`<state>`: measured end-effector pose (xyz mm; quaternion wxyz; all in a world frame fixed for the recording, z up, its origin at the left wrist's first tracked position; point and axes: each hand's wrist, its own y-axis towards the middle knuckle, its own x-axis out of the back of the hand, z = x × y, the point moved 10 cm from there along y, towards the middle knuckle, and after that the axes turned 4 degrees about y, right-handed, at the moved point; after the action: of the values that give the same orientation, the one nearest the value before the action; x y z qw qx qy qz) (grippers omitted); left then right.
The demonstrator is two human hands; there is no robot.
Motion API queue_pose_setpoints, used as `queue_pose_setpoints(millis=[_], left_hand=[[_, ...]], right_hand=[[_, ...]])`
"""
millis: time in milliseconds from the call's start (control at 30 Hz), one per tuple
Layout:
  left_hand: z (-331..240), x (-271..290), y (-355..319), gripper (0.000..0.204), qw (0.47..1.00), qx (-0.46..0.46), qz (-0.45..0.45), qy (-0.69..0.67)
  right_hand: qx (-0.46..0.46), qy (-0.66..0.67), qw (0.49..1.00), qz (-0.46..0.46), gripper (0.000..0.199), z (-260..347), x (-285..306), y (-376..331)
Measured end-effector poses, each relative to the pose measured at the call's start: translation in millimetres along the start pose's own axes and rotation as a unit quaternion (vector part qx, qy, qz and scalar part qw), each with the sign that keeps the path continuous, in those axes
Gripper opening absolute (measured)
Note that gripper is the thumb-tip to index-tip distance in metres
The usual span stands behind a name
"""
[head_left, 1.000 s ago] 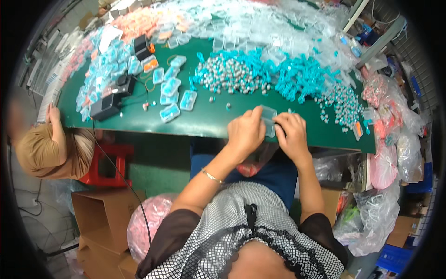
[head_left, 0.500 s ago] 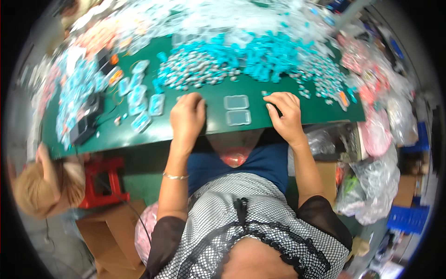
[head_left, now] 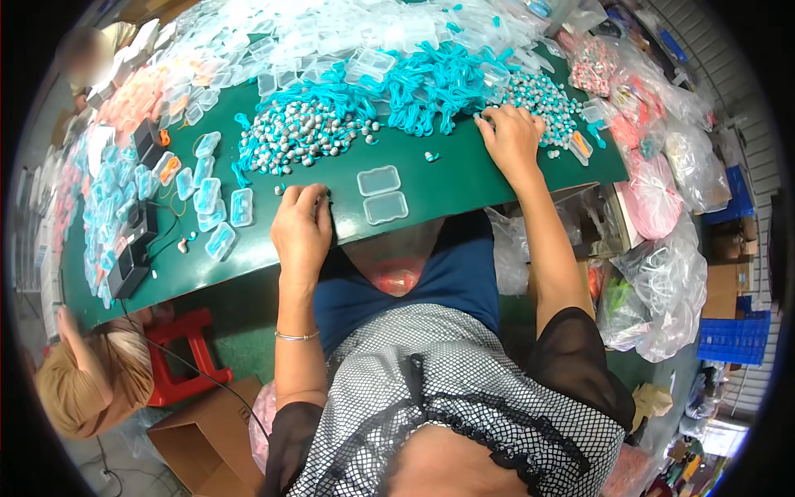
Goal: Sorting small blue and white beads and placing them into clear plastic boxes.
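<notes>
My left hand [head_left: 301,228] rests at the green table's near edge with its fingers curled in; what they hold, if anything, is hidden. Just beyond its fingertips lies a small grey-and-teal plug [head_left: 280,189]. My right hand [head_left: 511,137] reaches farther forward, thumb and fingers apart, beside the right-hand pile of grey-and-teal plugs [head_left: 542,99] and the bundled teal cords [head_left: 426,91]. Between my hands a clear plastic case [head_left: 379,181] lies opened flat, its two halves one behind the other. A single loose plug [head_left: 431,156] sits to the right of it.
A larger plug heap [head_left: 302,132] lies ahead on the left. Filled cases [head_left: 209,196] and black boxes [head_left: 132,253] stand on the table's left. Clear cases [head_left: 306,37] cover the far side. Another person [head_left: 95,373] is at lower left, near a red stool [head_left: 186,348].
My right hand has moved forward and right, from beside the loose plug to the right-hand pile. My left hand stays near the table edge. The view has shifted.
</notes>
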<state>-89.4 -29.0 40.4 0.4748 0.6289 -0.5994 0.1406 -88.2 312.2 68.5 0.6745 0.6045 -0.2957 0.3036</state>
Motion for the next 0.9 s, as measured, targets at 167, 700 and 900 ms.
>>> queue_pose_setpoints(millis=[167, 700, 900], left_hand=[[4, -2, -1, 0.009, 0.999, 0.001, 0.009, -0.036], [-19, -13, -8, 0.013, 0.973, 0.011, 0.022, -0.229], [-28, -21, -13, 0.013, 0.971, 0.031, 0.069, -0.227]], right_hand=[[-0.002, -0.053, 0.998, 0.037, 0.011, -2, -18, 6], [-0.048, 0.274, 0.957, 0.083, 0.01, 37, -1, -36], [0.025, 0.249, 0.965, 0.077, 0.014, 42, 0, -35]])
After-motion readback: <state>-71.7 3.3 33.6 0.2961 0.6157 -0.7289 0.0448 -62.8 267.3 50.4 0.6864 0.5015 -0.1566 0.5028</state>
